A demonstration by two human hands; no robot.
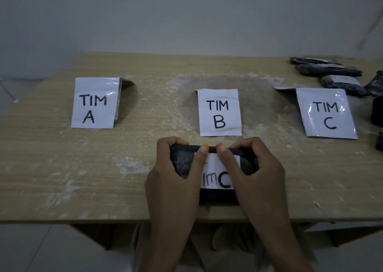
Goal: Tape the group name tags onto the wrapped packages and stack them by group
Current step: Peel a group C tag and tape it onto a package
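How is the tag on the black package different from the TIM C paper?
The tag sits on the package, gripped by the left hand and right hand; the TIM C paper lies on the table. Its words share one line; the paper's take two. Both are white with black writing.

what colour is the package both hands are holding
Black, with a white name tag on the package; the head view, the only one, shows it.

One view only, head-worn, wide-angle. Looking forward and down over near edge of table (62, 168), facing wall (186, 12) beyond far edge. Lying closest to lens, low centre: left hand (174, 174), right hand (255, 172), package (184, 164). Tabletop filling frame width; floor (31, 251) showing below near edge.
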